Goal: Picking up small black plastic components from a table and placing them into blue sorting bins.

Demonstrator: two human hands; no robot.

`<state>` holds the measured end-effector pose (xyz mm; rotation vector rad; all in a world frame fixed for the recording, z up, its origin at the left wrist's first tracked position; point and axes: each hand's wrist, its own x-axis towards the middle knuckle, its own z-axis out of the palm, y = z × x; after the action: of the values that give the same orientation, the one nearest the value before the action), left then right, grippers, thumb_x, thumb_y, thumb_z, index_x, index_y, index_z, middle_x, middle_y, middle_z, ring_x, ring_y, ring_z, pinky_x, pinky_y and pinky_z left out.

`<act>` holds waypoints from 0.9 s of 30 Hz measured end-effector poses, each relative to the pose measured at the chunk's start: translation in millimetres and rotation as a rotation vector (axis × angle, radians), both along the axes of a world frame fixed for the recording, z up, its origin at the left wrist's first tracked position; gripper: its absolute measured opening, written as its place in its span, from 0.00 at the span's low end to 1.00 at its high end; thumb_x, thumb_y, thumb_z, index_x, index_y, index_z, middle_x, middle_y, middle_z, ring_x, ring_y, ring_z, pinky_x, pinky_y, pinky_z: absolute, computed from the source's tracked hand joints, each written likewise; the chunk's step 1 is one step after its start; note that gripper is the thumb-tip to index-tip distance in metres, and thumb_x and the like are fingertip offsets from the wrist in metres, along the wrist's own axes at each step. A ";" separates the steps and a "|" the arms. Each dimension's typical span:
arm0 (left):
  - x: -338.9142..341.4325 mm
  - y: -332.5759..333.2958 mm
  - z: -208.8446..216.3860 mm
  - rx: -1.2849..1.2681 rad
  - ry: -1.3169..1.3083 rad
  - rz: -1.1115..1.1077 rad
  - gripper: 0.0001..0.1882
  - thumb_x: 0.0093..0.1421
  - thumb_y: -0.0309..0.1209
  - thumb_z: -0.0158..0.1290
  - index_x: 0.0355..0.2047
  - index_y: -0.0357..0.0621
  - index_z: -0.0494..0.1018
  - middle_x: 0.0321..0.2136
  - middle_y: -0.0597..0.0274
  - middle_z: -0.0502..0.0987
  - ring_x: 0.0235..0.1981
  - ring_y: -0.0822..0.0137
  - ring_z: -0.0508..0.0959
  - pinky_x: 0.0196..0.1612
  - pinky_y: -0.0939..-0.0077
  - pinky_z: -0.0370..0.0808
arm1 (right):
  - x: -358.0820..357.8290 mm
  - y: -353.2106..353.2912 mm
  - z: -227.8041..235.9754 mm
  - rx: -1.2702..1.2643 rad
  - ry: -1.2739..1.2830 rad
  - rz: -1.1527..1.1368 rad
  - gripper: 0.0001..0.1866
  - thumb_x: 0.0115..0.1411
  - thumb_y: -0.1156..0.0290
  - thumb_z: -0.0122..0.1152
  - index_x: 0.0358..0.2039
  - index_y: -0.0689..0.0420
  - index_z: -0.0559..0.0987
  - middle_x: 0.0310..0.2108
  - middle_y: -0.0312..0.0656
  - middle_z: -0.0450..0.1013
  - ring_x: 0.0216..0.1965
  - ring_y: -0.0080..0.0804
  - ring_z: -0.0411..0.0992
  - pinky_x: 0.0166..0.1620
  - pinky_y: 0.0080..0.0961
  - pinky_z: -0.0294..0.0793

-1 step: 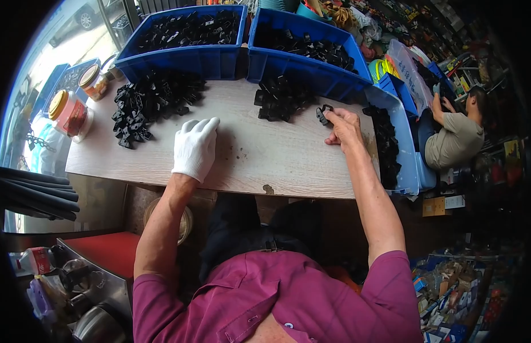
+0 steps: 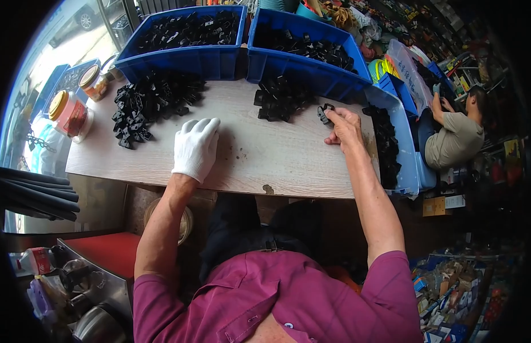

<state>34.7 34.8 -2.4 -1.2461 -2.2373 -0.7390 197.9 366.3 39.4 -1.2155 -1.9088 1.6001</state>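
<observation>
My left hand (image 2: pixel 195 150) wears a white knit glove and rests on the pale wood-grain table (image 2: pixel 277 166). Its fingers are curled together, and whatever may be in them is hidden. Bare, my right hand (image 2: pixel 346 129) pinches a small black piece (image 2: pixel 323 114) between thumb and fingers, just above the tabletop at the right. A small heap of similar black pieces (image 2: pixel 282 100) lies to the left of my right hand. Beyond my left hand spreads a larger pile of black pieces (image 2: pixel 151 106), some with thin wire loops.
Two blue bins (image 2: pixel 185 71) (image 2: pixel 302 71) full of black parts stand along the far edge. A light-blue tub (image 2: pixel 411 166) with black pieces adjoins the table's right side. Jars (image 2: pixel 68 111) stand at the left. At the right, another person (image 2: pixel 455 134) sits working.
</observation>
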 end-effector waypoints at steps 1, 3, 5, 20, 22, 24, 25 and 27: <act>2.4 1.3 3.2 -0.014 -0.024 0.005 0.15 0.57 0.28 0.59 0.46 0.47 0.76 0.40 0.61 0.80 0.45 0.51 0.78 0.44 0.57 0.75 | 0.9 -0.6 -0.4 0.006 0.057 -0.054 0.18 0.63 0.63 0.68 0.48 0.62 0.80 0.20 0.36 0.71 0.11 0.21 0.63 0.18 0.28 0.79; 3.6 2.0 3.7 -0.018 -0.017 0.012 0.16 0.57 0.29 0.60 0.46 0.48 0.75 0.41 0.61 0.80 0.46 0.51 0.78 0.45 0.57 0.75 | 4.4 2.6 -8.7 -0.006 0.114 -0.056 0.18 0.62 0.63 0.69 0.46 0.63 0.80 0.18 0.35 0.70 0.11 0.20 0.63 0.19 0.29 0.79; 3.4 1.2 2.2 -0.022 -0.012 0.022 0.17 0.56 0.30 0.61 0.47 0.48 0.75 0.41 0.61 0.80 0.46 0.51 0.77 0.45 0.56 0.75 | 3.5 1.3 -9.6 -0.019 0.055 0.016 0.18 0.61 0.63 0.70 0.46 0.63 0.80 0.16 0.34 0.68 0.11 0.20 0.64 0.19 0.29 0.80; 67.1 68.0 16.9 0.174 -0.220 -0.166 0.26 0.55 0.35 0.67 0.54 0.45 0.76 0.50 0.53 0.80 0.49 0.47 0.77 0.51 0.57 0.77 | 8.1 -59.3 -15.9 -0.138 0.220 0.075 0.20 0.59 0.60 0.74 0.44 0.61 0.80 0.13 0.28 0.65 0.11 0.19 0.62 0.21 0.28 0.80; 74.2 98.8 10.7 0.162 -0.320 -0.146 0.25 0.57 0.40 0.64 0.53 0.48 0.76 0.46 0.53 0.81 0.46 0.47 0.79 0.47 0.56 0.78 | 4.6 -75.1 -16.2 -0.117 0.227 0.115 0.18 0.60 0.63 0.73 0.42 0.62 0.80 0.16 0.29 0.68 0.12 0.18 0.62 0.18 0.23 0.71; 77.8 124.4 15.3 -0.001 -0.347 -0.116 0.16 0.56 0.40 0.62 0.44 0.48 0.79 0.38 0.55 0.83 0.41 0.47 0.80 0.41 0.54 0.79 | 5.7 -78.9 -23.2 -0.072 0.223 0.147 0.14 0.62 0.65 0.71 0.41 0.62 0.81 0.18 0.31 0.71 0.12 0.17 0.61 0.17 0.20 0.62; 76.4 132.0 13.2 -0.001 -0.348 -0.120 0.16 0.56 0.40 0.62 0.44 0.48 0.79 0.38 0.55 0.83 0.41 0.47 0.80 0.41 0.54 0.79 | 5.7 -76.1 -27.5 -0.071 0.221 0.143 0.14 0.62 0.65 0.71 0.41 0.62 0.81 0.18 0.31 0.71 0.12 0.17 0.61 0.17 0.20 0.62; 73.3 140.6 3.2 0.081 -0.283 -0.126 0.09 0.56 0.37 0.59 0.34 0.48 0.80 0.30 0.56 0.82 0.36 0.47 0.80 0.37 0.53 0.78 | 1.9 -74.3 -31.7 -0.018 0.220 0.136 0.14 0.61 0.64 0.70 0.40 0.61 0.83 0.23 0.35 0.76 0.14 0.19 0.64 0.18 0.19 0.63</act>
<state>108.0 175.4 0.7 -1.3221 -2.3356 -1.1042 199.8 292.0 7.8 -0.8908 -1.8732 1.7436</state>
